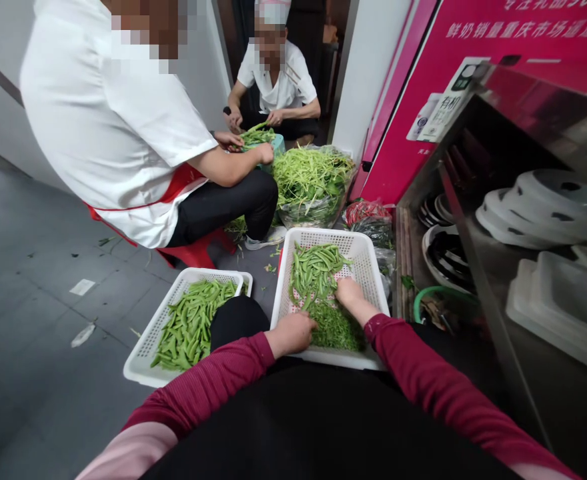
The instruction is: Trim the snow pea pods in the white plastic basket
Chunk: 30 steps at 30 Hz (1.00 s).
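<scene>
A white perforated plastic basket (381,267) stands in front of me. Whole green pea pods (316,267) lie in its far part, and a heap of fine green scraps (336,327) fills the near part. My left hand (293,333) is closed over the left side of the scraps, fingertips pinched near a bit of green. Just to the right and farther in, my right hand (351,293) is closed between the pods and the scraps. What either set of fingers holds is too small or hidden to name. At the left, a second white basket (138,357) holds many pea pods (191,327).
A co-worker (138,133) sits on a red stool (198,247) at the left; another person (278,87) squats behind. A big bag of greens (313,177) stands beyond my basket. On the right, a metal shelf (493,267) holds white containers (548,207), below a pink cabinet (398,133).
</scene>
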Available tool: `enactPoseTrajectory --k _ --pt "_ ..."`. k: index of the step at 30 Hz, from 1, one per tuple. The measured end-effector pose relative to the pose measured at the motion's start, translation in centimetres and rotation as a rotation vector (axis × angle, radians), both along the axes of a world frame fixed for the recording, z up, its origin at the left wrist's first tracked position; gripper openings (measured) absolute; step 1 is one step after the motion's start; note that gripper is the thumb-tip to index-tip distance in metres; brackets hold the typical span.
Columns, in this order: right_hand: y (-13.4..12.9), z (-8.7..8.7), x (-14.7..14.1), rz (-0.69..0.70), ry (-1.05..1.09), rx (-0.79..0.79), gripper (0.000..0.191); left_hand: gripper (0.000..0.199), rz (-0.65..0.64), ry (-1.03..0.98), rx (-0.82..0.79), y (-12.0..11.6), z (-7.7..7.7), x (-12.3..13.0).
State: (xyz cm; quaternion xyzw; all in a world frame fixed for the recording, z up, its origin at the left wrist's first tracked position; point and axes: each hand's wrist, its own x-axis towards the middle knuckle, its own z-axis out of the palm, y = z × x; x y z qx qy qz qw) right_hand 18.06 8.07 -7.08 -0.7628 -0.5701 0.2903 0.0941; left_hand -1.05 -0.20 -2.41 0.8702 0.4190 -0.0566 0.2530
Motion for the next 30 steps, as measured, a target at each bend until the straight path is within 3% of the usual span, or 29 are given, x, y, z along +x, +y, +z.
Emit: enactPoseTrajectory --k 4,6,9,11,13,17,22,25,27,30 --pt "-1.6 1.8 0.5 0.149 -0.062 -0.007 0.020 0.022 0.184 -0.133 -0.004 1.1 0.8 0.3" --pt "-3.3 3.2 0.9 0.291 -0.018 0.044 0.020 0.021 0.309 -0.267 -0.050 2.0 1.3 0.8" --pt "-6.1 5.2 1.3 0.542 0.118 0.247 0.020 0.018 0.387 -0.449 -0.347 2.8 2.4 1.8" --pt "-7.7 6.1 1.3 0.599 0.179 0.382 0.021 0.015 0.387 -0.548 -0.555 2.9 3.1 2.4" --pt "-8.6 6.6 1.3 0.556 0.204 0.446 0.020 0.013 0.398 -0.628 -0.648 2.6 3.7 2.7" --pt "-9.5 7.1 1.0 0.457 0.289 0.483 0.017 0.014 0.432 -0.739 -0.652 2.0 4.1 2.8" --pt "-10.6 7.3 0.5 0.155 0.550 0.428 0.014 0.016 0.585 -0.976 -0.809 0.9 2.7 2.6" --pt "-11.0 7.5 0.5 -0.138 0.839 0.350 0.024 0.009 0.643 -0.830 -0.857 -0.1 1.0 2.4" --pt "-11.2 7.8 0.6 -0.275 1.052 0.313 0.028 0.004 0.625 -0.635 -0.759 -0.5 0.2 2.2" --pt "-11.4 8.1 1.0 -0.337 1.206 0.275 0.031 0.027 0.525 -0.543 -0.542 -0.4 0.5 1.9"
